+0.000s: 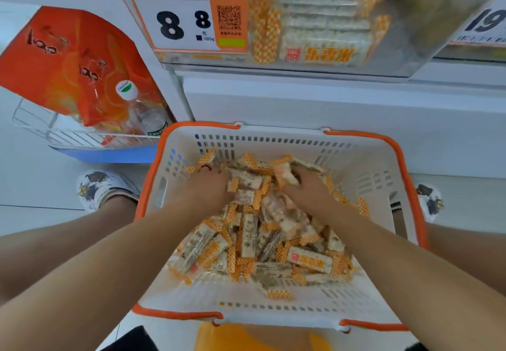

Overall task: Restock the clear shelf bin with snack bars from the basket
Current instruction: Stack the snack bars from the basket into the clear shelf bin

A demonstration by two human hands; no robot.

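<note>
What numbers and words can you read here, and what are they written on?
"8 8", "元" and "500g": price tag on the clear shelf bin.
"19": second tag, cut off at the right edge.
Bottle label: partly seen, unsure.
Snack bars' wrappers and the tag's small print: too blurred to read.

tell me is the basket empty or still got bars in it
Not empty: a heap of snack bars covers much of the basket floor, both hands dug in.

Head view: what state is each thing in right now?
Basket: on the floor, partly full of bars.
Snack bars: piled loose, wrapped.
Shelf bin: holds stacked bars.
Left hand: grip closing on bars.
Right hand: grip closing on bars.
Water bottle: capped.
</note>
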